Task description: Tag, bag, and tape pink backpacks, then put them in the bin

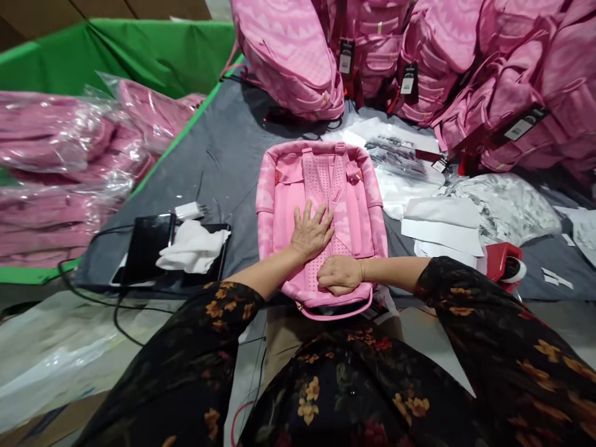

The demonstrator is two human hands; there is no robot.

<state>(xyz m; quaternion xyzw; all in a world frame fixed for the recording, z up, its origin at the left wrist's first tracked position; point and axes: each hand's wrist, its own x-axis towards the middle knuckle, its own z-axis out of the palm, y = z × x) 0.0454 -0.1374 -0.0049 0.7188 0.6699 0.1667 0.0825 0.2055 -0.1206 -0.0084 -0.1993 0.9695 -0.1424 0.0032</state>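
Observation:
A pink backpack (367, 211) lies flat in front of me with its straps and perforated back panel facing up. Its carry loop (342, 315) hangs toward my body over the table's near edge. My left hand (311, 233) rests flat on the middle of the panel, fingers spread. Just below it to the right, my right hand (341, 275) presses on the backpack's near end with its fingers curled in. Whatever those curled fingers may hold is hidden under the hand.
Several pink backpacks with black tags stand along the back (288, 56). Plastic-wrapped ones fill a green-lined bin (139, 46) at left. A tablet (148, 248), white cloth (193, 245) and charger (189, 211) lie left. White papers (440, 226), a bag (507, 205) and red tape dispenser (501, 264) lie right.

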